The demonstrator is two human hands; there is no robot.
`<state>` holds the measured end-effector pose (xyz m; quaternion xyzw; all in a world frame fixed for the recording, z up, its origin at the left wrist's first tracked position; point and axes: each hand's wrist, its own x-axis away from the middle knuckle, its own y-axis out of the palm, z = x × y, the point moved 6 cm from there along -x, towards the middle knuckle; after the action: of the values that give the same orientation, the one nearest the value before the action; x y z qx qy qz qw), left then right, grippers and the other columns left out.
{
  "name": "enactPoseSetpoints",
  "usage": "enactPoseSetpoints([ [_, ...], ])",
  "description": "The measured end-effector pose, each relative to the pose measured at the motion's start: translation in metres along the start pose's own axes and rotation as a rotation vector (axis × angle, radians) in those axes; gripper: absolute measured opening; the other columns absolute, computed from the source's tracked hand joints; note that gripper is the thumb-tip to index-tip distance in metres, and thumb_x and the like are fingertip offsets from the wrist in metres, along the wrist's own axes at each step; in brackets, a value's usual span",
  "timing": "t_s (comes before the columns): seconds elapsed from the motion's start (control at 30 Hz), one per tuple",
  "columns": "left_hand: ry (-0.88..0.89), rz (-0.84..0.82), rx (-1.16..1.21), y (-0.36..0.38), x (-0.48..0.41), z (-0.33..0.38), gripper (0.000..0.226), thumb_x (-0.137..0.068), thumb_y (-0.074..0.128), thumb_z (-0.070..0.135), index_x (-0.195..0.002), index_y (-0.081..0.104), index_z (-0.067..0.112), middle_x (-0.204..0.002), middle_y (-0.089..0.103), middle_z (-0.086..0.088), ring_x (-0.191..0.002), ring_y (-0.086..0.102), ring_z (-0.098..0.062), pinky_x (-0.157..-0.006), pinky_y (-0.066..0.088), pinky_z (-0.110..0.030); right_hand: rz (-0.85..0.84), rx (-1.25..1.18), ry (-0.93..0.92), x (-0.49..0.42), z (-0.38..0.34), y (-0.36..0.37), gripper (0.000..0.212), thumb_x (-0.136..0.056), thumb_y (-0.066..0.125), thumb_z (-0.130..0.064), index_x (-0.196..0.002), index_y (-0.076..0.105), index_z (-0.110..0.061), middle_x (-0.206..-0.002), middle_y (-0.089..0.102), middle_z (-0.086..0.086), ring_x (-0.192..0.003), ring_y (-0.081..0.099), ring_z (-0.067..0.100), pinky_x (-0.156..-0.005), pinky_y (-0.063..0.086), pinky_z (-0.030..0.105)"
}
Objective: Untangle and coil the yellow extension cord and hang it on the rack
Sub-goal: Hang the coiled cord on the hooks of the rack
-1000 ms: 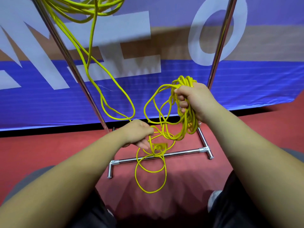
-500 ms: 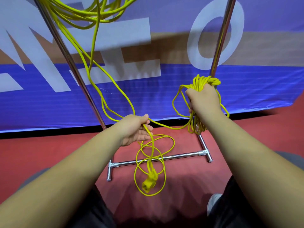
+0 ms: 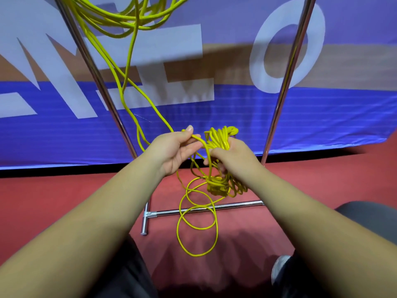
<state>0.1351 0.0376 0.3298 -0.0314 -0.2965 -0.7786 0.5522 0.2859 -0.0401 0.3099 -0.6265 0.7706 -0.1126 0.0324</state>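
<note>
The yellow extension cord (image 3: 131,50) hangs in tangled loops from the top of the metal rack (image 3: 94,67) and runs down to my hands. My right hand (image 3: 234,155) grips a coiled bundle of the cord (image 3: 221,136), whose lower loops and yellow plug end (image 3: 217,187) dangle below it. My left hand (image 3: 176,149) pinches one strand between thumb and fingers, right beside the bundle. Loose loops (image 3: 197,224) hang down over the rack's base bar (image 3: 214,208).
The rack's two chrome uprights (image 3: 287,67) stand in front of a blue and white banner (image 3: 322,117). The floor is a red mat (image 3: 43,201). My dark-clothed knees (image 3: 365,214) and a shoe tip (image 3: 279,267) show at the bottom.
My left hand rose and moved right, bringing its strand to the bundle. My right hand shifted left toward it. The plug end lifted from near the base bar to just under the bundle.
</note>
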Motion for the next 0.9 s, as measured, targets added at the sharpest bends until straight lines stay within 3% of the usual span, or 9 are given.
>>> enactPoseSetpoints([
  [0.1, 0.043, 0.051, 0.107, -0.006, -0.007, 0.008, 0.014, -0.101, 0.064, 0.008, -0.099, 0.063, -0.005, -0.082, 0.067, -0.016, -0.07, 0.077, -0.021, -0.069, 0.065, -0.032, -0.039, -0.069, 0.041, -0.003, 0.001, 0.0, 0.029, -0.085, 0.065, -0.024, -0.096, 0.072, 0.002, -0.06, 0.065, 0.008, -0.053, 0.052, 0.029, -0.057, 0.048, 0.04],
  [0.2, 0.028, 0.045, 0.047, -0.008, -0.008, 0.007, 0.024, -0.104, 0.062, 0.017, -0.101, 0.062, -0.007, -0.086, 0.072, -0.021, -0.079, 0.078, -0.029, -0.07, 0.065, -0.032, 0.006, -0.059, -0.007, -0.004, 0.002, 0.002, 0.033, -0.084, 0.074, -0.024, -0.093, 0.061, 0.005, -0.057, 0.057, 0.014, -0.05, 0.055, 0.029, -0.054, 0.049, 0.04],
  [0.3, -0.015, 0.135, -0.47, -0.019, -0.004, -0.002, 0.032, -0.109, 0.051, 0.033, -0.102, 0.061, 0.002, -0.083, 0.067, -0.012, -0.062, 0.072, -0.022, -0.056, 0.063, -0.033, 0.086, -0.106, -0.005, -0.004, 0.005, 0.0, 0.021, -0.09, 0.073, -0.016, -0.082, 0.063, 0.001, -0.056, 0.056, 0.014, -0.049, 0.055, 0.028, -0.053, 0.049, 0.037],
  [0.37, -0.093, 0.127, -0.879, -0.028, 0.003, -0.012, 0.029, -0.108, 0.044, 0.028, -0.098, 0.061, 0.008, -0.078, 0.06, -0.01, -0.052, 0.06, -0.019, -0.049, 0.056, -0.03, 0.098, -0.158, -0.005, -0.006, 0.005, -0.001, 0.021, -0.092, 0.07, -0.016, -0.073, 0.067, -0.006, -0.055, 0.055, 0.014, -0.048, 0.055, 0.028, -0.054, 0.048, 0.036],
  [0.47, -0.327, -0.117, -1.125, -0.037, 0.013, -0.055, 0.021, -0.099, 0.046, 0.017, -0.113, 0.061, 0.015, -0.1, 0.065, -0.016, -0.072, 0.068, -0.027, -0.061, 0.057, -0.034, 0.069, -0.276, 0.025, -0.014, 0.007, -0.001, 0.023, -0.093, 0.067, -0.017, -0.073, 0.07, -0.006, -0.055, 0.051, 0.015, -0.045, 0.051, 0.027, -0.055, 0.047, 0.037],
  [0.6, -0.017, -0.462, -1.549, -0.034, 0.002, -0.084, 0.057, -0.086, 0.068, 0.024, -0.138, 0.047, 0.036, -0.124, 0.069, 0.0, -0.107, 0.067, -0.02, -0.095, 0.054, -0.038, 0.037, -0.359, 0.03, -0.018, 0.005, 0.001, 0.025, -0.095, 0.064, -0.013, -0.072, 0.068, -0.004, -0.054, 0.047, 0.015, -0.044, 0.047, 0.026, -0.052, 0.045, 0.034],
  [0.77, 0.062, -0.485, -1.444, -0.032, -0.01, -0.094, 0.053, -0.085, 0.081, 0.008, -0.125, 0.053, 0.029, -0.119, 0.067, 0.004, -0.112, 0.067, -0.019, -0.099, 0.053, -0.032, 0.099, -0.435, 0.025, -0.021, 0.002, -0.004, 0.026, -0.09, 0.064, -0.012, -0.065, 0.068, -0.011, -0.061, 0.049, 0.017, -0.044, 0.043, 0.025, -0.051, 0.042, 0.034],
  [0.83, 0.07, -0.483, -1.468, -0.034, -0.012, -0.096, 0.061, -0.079, 0.087, 0.011, -0.13, 0.056, 0.023, -0.117, 0.063, 0.007, -0.106, 0.066, -0.017, -0.092, 0.052, -0.027, 0.129, -0.509, 0.033, -0.022, 0.002, -0.006, 0.026, -0.09, 0.062, -0.01, -0.065, 0.066, -0.011, -0.061, 0.048, 0.016, -0.044, 0.04, 0.024, -0.05, 0.039, 0.033],
  [0.9, 0.046, -0.517, -1.464, -0.038, -0.013, -0.098, 0.073, -0.072, 0.093, 0.022, -0.135, 0.055, 0.029, -0.125, 0.055, 0.004, -0.108, 0.064, -0.017, -0.096, 0.052, -0.03, 0.159, -0.568, 0.043, -0.023, 0.002, -0.009, 0.031, -0.092, 0.061, -0.01, -0.061, 0.066, -0.013, -0.061, 0.046, 0.014, -0.044, 0.04, 0.023, -0.049, 0.037, 0.032],
])
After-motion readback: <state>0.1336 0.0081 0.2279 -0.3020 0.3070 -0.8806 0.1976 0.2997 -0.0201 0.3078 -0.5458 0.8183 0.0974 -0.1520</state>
